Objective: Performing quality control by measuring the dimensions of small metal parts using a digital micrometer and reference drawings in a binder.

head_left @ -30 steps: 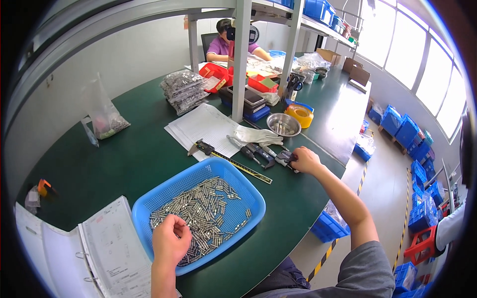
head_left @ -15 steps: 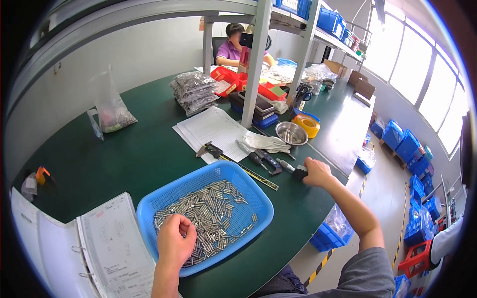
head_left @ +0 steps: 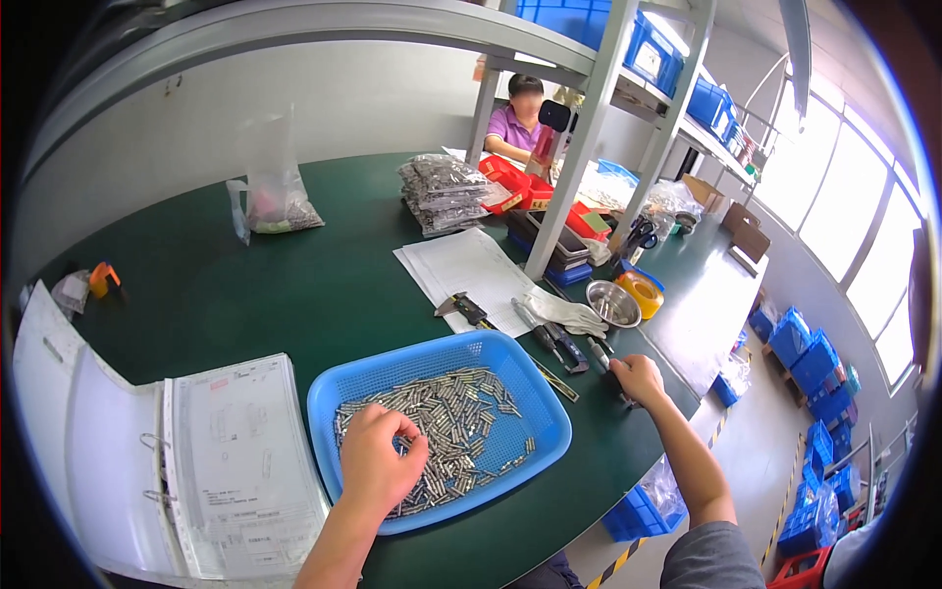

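Note:
A blue plastic basket [head_left: 538, 393] in front of me holds many small metal pins [head_left: 461, 412]. Over its left part is my left hand [head_left: 381, 459], thumb and forefinger pinched together; whatever they hold is too small to make out. To the right of the basket my right hand [head_left: 640, 381] grips a micrometer [head_left: 600, 351] by its dark body, its silver end pointing away from me. Between the two lie a digital caliper [head_left: 465, 308], another micrometer [head_left: 564, 348], a white glove [head_left: 569, 314] and a yellow-black steel rule or tape [head_left: 556, 381].
An open ring binder [head_left: 240, 461] with drawings lies left of the basket. Farther back are paper sheets [head_left: 456, 265], bagged parts [head_left: 444, 191], a metal bowl [head_left: 613, 302] and a shelf post [head_left: 579, 167]. A co-worker [head_left: 515, 123] sits beyond. Blue crates [head_left: 643, 506] stand on the floor.
The whole view has shifted, so the table things appear farther right. My right hand has turned the micrometer slightly and drawn it closer; my left hand stays pinched over the basket.

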